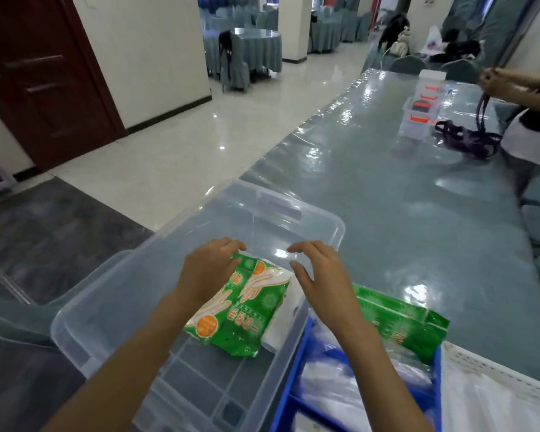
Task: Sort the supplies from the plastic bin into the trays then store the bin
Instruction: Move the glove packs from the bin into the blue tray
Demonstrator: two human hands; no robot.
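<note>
A clear plastic bin (85,325) sits at the table's near left corner. Inside it lies a green glove packet (247,313) over a white packet (281,325). My left hand (206,272) grips the green packet's far left end. Just to its right, my right hand (321,275) hovers above the bin with fingers spread, holding nothing. A blue tray (300,363) stands right of the bin, with clear bags and a second green packet (399,322) at its far end. A white perforated tray (487,369) sits further right.
The long table (387,198) under a shiny clear cover stretches away. Stacked clear boxes with orange clips (421,107) and purple straps (468,138) lie at the far right, where another person (530,120) works. Chairs line the right edge; floor lies left.
</note>
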